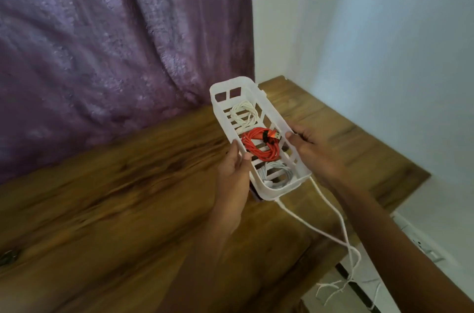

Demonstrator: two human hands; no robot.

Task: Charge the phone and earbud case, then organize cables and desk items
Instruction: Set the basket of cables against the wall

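A long white slotted plastic basket [222, 92] is held above the wooden desk [115, 184]. My left hand [234, 171] grips its left wall and my right hand [311, 151] grips its right wall. Three coiled cables lie inside: a white one [243, 112] at the far end, a red one [260, 144] in the middle, a pale grey-white one [278, 174] at the near end. Two white cables [331, 212] run from under the basket's near end across the desk and off its right edge. A dark object under the basket is mostly hidden.
A purple curtain [102, 43] hangs behind the desk. A white wall [384, 43] stands to the right. A wall socket [420, 244] sits low at the right, below the desk edge. The tiled floor [333, 287] shows at the bottom right.
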